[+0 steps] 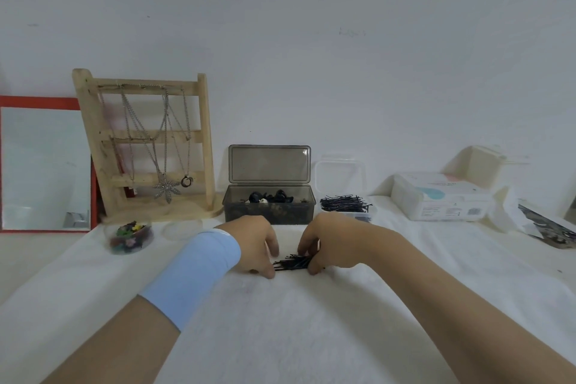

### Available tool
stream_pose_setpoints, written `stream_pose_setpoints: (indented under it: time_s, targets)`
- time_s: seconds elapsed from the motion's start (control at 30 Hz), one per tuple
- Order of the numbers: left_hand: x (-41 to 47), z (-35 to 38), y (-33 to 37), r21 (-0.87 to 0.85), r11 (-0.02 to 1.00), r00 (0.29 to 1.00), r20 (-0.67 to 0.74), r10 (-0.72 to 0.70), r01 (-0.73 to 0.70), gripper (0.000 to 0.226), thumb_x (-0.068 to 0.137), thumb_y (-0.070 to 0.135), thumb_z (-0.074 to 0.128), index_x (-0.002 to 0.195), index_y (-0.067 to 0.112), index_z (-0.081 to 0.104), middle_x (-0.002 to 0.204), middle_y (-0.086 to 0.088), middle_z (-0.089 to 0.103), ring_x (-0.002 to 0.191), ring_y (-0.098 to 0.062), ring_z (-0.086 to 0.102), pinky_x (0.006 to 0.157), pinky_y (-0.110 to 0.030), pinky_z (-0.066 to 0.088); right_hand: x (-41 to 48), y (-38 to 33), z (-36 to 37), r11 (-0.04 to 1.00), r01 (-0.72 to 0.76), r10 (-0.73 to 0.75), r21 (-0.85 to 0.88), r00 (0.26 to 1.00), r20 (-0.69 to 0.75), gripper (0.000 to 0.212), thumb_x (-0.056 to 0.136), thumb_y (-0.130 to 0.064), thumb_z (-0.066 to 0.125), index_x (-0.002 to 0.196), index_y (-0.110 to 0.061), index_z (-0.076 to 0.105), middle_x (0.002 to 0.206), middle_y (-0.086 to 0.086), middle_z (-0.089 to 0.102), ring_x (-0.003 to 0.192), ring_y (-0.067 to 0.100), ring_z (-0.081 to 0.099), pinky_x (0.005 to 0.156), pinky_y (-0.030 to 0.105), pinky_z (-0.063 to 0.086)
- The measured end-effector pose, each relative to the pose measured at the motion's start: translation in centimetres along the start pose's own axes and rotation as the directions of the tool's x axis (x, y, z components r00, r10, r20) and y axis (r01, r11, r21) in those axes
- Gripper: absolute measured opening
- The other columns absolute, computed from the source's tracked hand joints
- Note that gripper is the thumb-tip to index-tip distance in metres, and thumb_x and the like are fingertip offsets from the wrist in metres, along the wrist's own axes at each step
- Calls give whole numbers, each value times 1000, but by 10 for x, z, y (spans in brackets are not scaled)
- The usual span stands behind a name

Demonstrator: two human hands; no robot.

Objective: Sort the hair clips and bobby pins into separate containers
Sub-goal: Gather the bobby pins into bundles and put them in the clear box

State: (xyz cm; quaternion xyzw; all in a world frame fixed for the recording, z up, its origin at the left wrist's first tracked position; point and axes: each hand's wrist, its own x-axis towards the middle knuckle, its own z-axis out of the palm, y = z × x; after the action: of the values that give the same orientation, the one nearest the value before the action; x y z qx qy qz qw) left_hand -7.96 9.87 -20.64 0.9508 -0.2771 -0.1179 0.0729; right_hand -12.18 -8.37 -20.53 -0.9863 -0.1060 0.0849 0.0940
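A small heap of black bobby pins (291, 262) lies on the white cloth between my hands. My right hand (330, 243) curls over the heap's right end with fingers closed on the pins. My left hand (255, 246), a light blue band on its wrist, presses against the heap's left end with fingertips on the cloth. Behind them stands a smoky dark box (269, 207) with its lid up and dark hair clips inside. To its right a clear container (346, 207) holds a pile of bobby pins, its lid propped behind.
A small round clear tub (131, 238) of coloured clips and a clear lid (182, 229) sit at the left. A wooden jewellery stand (146, 146) with necklaces and a red-framed mirror (43, 165) lean at the wall. A white carton (439, 196) and crumpled packaging (542, 224) lie at the right.
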Motion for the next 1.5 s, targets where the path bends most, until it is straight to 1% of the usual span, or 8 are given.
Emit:
stream_pose_setpoints:
  time_s: [0.17, 0.33, 0.4, 0.6, 0.67, 0.83, 1.0, 1.5]
  targets:
    - [3, 7, 13, -117, 991, 996, -70, 61, -69, 29, 81, 14, 73, 109, 21, 75, 73, 15, 64, 73, -11, 65, 75, -23, 54, 0, 0, -1, 998, 28, -27, -61, 1000, 13, 26, 83, -24, 76, 108, -20, 78, 94, 2, 75, 88, 22, 67, 67, 25, 49]
    - [3, 10, 13, -41, 999, 999, -38, 14, -16, 56, 81, 36, 67, 135, 32, 52, 118, 10, 54, 104, -15, 58, 92, -32, 52, -6, 0, -3, 997, 25, -22, -66, 999, 44, 25, 82, -29, 71, 106, -25, 77, 96, -1, 74, 91, 21, 66, 78, 33, 56]
    - [3, 14, 17, -1, 1000, 999, -27, 31, -31, 62, 79, 43, 68, 137, 32, 51, 122, 8, 48, 105, -16, 58, 93, -33, 52, -6, -2, -3, 997, 11, -7, -79, 998, 61, 28, 82, -34, 72, 109, -25, 76, 98, 0, 73, 92, 20, 66, 77, 31, 54]
    - [4, 14, 22, -40, 994, 992, -86, 93, -97, 26, 89, 21, 68, 113, 27, 76, 110, 5, 73, 97, -17, 66, 85, -23, 50, -2, -3, 1, 999, -9, 9, -39, 1000, 16, 23, 80, -26, 77, 101, -19, 80, 89, 5, 77, 75, 23, 69, 56, 20, 46]
    - [4, 15, 22, -42, 993, 988, -109, 108, -113, 24, 88, 21, 68, 110, 27, 77, 107, 5, 73, 95, -17, 65, 81, -21, 49, -3, -5, 0, 999, -8, 8, -44, 1000, 18, 23, 81, -25, 77, 103, -18, 79, 90, 5, 77, 70, 20, 65, 52, 18, 44]
    - [2, 19, 18, -71, 991, 986, -130, 107, -117, 33, 86, 28, 71, 119, 25, 72, 111, 5, 71, 91, -13, 61, 79, -20, 46, -3, -7, 2, 996, -8, 9, -84, 1000, 10, 32, 84, -30, 76, 114, -18, 76, 99, 5, 75, 89, 23, 68, 62, 22, 44]
    - [4, 21, 19, -55, 992, 990, -86, 110, -115, 25, 87, 29, 70, 112, 31, 76, 105, 8, 73, 92, -14, 64, 87, -25, 52, -6, -7, 0, 998, 7, -7, -66, 1000, 12, 24, 86, -25, 75, 108, -15, 78, 87, 7, 73, 76, 22, 63, 50, 18, 37]
    - [12, 13, 28, -106, 982, 986, -83, 145, -153, 21, 89, 24, 70, 107, 27, 77, 83, 11, 66, 76, -12, 63, 69, -20, 48, -11, 3, -9, 995, 44, -41, -89, 999, 33, 15, 85, -19, 71, 98, -15, 78, 81, 10, 70, 70, 20, 56, 49, 21, 37]
